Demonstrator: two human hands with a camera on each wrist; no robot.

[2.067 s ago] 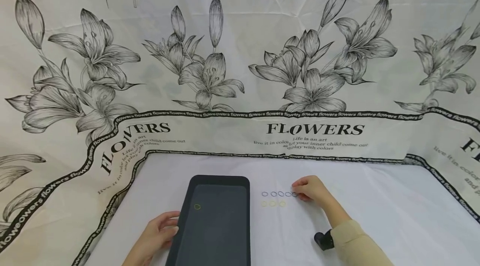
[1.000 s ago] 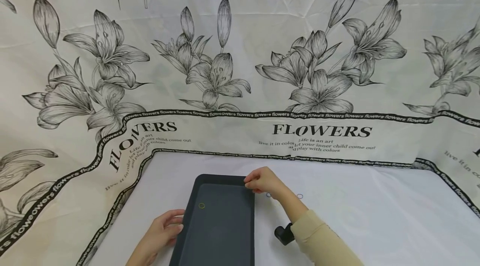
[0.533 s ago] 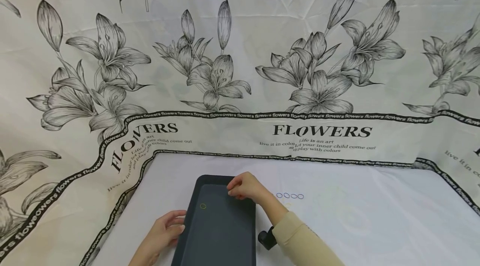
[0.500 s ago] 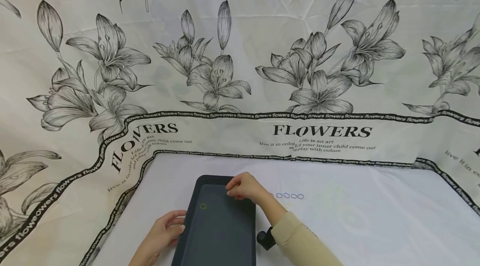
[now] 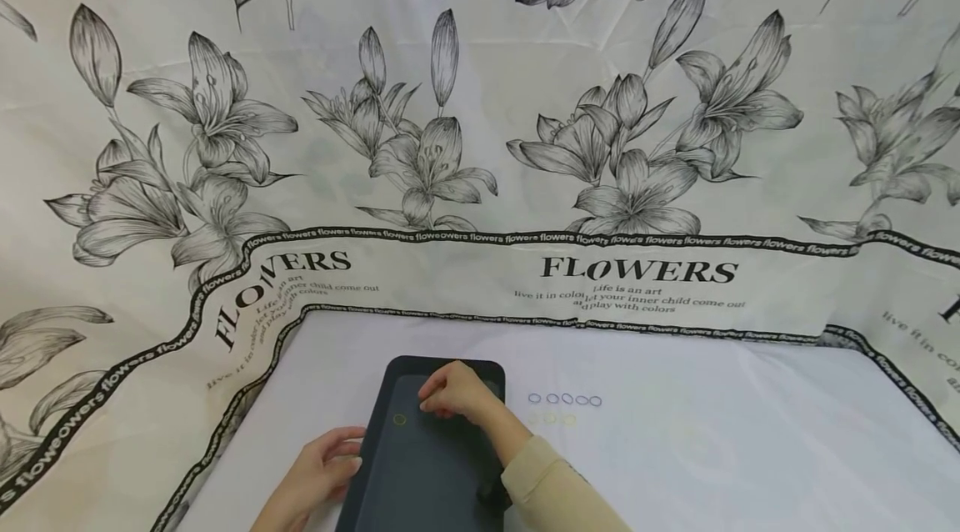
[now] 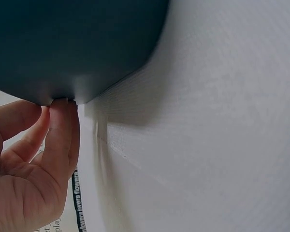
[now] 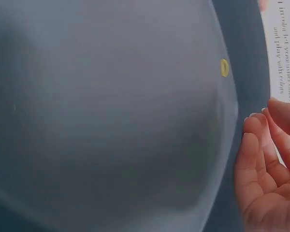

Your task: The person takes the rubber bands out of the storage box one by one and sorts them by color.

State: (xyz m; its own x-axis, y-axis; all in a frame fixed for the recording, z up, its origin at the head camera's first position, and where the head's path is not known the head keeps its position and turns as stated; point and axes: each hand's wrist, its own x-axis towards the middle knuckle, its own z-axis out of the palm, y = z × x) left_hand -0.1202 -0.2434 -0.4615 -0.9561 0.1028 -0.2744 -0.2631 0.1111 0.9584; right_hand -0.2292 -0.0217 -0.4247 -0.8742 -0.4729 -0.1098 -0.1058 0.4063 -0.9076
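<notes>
A dark grey tray (image 5: pixel 420 474) lies on the white cloth, with one yellow ring (image 5: pixel 400 419) on its floor near the left side. At the tray's left edge, my left hand (image 5: pixel 318 469) holds the rim with thumb and bent fingertips; the left wrist view shows this grip close up. Over the tray, to the right of the yellow ring, hovers my right hand (image 5: pixel 457 394). Its fingers are loosely curled, tips close together, and no thing shows between them. To the right of the tray lie a row of several blue rings (image 5: pixel 567 399) and a shorter row of pale yellow rings (image 5: pixel 551 419).
A black device (image 5: pixel 491 492) is at the right wrist, over the tray's right side. White cloth (image 5: pixel 712 449) covers the table, and a flower-printed curtain (image 5: pixel 450 269) stands behind it.
My right hand has moved left from the end of the blue row, across the tray's right rim, to beside the yellow ring. The left hand has stayed at the tray's edge.
</notes>
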